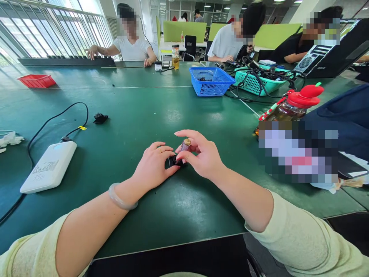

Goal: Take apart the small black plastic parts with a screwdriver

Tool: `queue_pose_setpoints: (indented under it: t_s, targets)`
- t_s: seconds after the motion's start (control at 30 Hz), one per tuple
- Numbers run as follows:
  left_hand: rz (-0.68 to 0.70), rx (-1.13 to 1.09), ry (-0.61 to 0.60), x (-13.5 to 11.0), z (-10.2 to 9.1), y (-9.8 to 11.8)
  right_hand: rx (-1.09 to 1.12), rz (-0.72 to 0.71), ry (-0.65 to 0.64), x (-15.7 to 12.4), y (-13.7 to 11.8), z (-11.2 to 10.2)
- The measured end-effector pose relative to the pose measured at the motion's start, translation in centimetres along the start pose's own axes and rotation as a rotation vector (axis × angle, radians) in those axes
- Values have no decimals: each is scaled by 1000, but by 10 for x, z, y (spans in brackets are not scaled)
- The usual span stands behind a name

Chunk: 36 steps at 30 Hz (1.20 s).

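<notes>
My left hand [152,166] is closed round a small black part [173,161] on the green table, with thumb and fingers on its left side. In my right hand [208,157] is what looks like a small screwdriver [185,145], its purplish handle capped by a round gold-coloured end. Thumb and fingers pinch the handle, which stands nearly upright, slightly tilted, over the black part. Its lower end is hidden by my fingers, so I cannot tell whether it sits in the part. Most of the black part is covered by both hands.
To the left lie a white power box [49,167] with a black cable and a small black piece [100,118]. Further off stand a red tray [37,80], blue basket [211,81] and green basket [261,81] of cables. A red-lidded bottle [294,104] is at right. Several people sit opposite.
</notes>
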<state>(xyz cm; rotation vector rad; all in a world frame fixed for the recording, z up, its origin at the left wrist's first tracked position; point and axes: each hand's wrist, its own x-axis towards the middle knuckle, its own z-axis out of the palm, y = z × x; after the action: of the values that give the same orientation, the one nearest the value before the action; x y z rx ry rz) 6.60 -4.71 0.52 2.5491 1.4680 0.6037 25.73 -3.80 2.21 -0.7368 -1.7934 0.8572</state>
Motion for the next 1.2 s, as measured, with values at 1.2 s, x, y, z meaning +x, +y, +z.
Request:
queue_pose_setpoints:
  t_s: [1.2]
  targets:
    - [10, 35, 17, 0, -2, 2, -166, -101, 107, 2, 3, -3]
